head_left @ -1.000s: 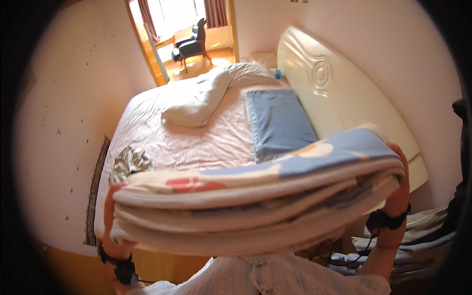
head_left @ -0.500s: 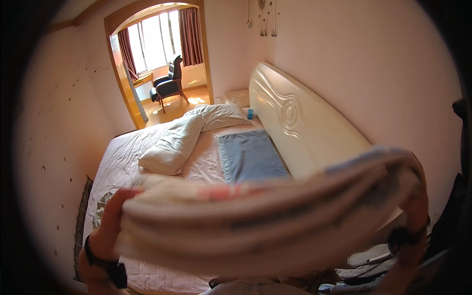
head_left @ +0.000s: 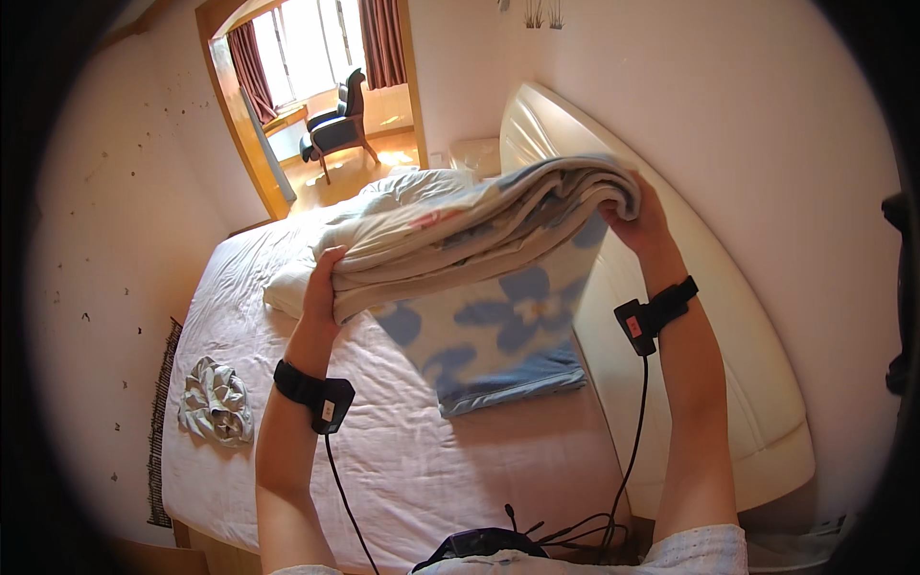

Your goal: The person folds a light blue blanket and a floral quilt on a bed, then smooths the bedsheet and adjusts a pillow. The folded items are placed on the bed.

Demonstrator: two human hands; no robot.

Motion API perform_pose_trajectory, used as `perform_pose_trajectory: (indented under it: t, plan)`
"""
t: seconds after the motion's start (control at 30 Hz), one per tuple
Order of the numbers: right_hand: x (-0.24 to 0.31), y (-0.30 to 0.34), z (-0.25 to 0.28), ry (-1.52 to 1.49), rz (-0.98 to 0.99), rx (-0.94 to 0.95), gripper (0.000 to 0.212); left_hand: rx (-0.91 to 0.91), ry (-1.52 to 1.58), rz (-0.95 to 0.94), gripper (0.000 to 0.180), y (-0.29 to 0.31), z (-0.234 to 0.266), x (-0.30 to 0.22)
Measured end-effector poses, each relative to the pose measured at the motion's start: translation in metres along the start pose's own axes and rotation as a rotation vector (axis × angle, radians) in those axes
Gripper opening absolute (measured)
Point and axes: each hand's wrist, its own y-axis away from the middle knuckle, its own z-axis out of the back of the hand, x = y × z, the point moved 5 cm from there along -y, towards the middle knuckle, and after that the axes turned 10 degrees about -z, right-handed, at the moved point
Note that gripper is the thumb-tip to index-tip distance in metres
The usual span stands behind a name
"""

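Observation:
Both my arms reach forward over the bed, stretching a thick folded blanket [head_left: 517,307] between my hands. It is cream with blue flowers, and one layer hangs down in front. My left hand [head_left: 323,278] grips its left end, thumb on top. At the opposite end my right hand [head_left: 640,218] is closed round the rolled folds, beside the headboard. Beneath the hanging part lies a folded blue cloth [head_left: 513,391], partly covered from sight. Pale pillows [head_left: 287,287] show behind the blanket's left end, mostly hidden by it.
The bed [head_left: 383,479] has a pink sheet, with a crumpled patterned cloth [head_left: 217,402] near its left edge. A cream headboard [head_left: 738,383] runs along the right. Black cables [head_left: 637,431] hang from bands on my wrists. Past an arched doorway stands a dark armchair [head_left: 337,125].
The blanket has moved up and forward, away from me over the bed, with both hands still gripping it. A flowered layer now hangs down. The head view has tilted downward.

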Motion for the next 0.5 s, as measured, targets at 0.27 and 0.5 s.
perform_pose_trajectory:
  t: [0.27,0.5]
  plan:
    - [-0.039,0.054,0.143,0.141,-0.066,-0.657,0.021,-0.065,-0.079,-0.045,0.029,-0.055,0.07,0.133]
    - [-0.261,0.191,0.37,-0.056,-0.485,-1.214,0.013,-0.263,-0.462,0.535,0.029,-0.002,0.198,0.392]
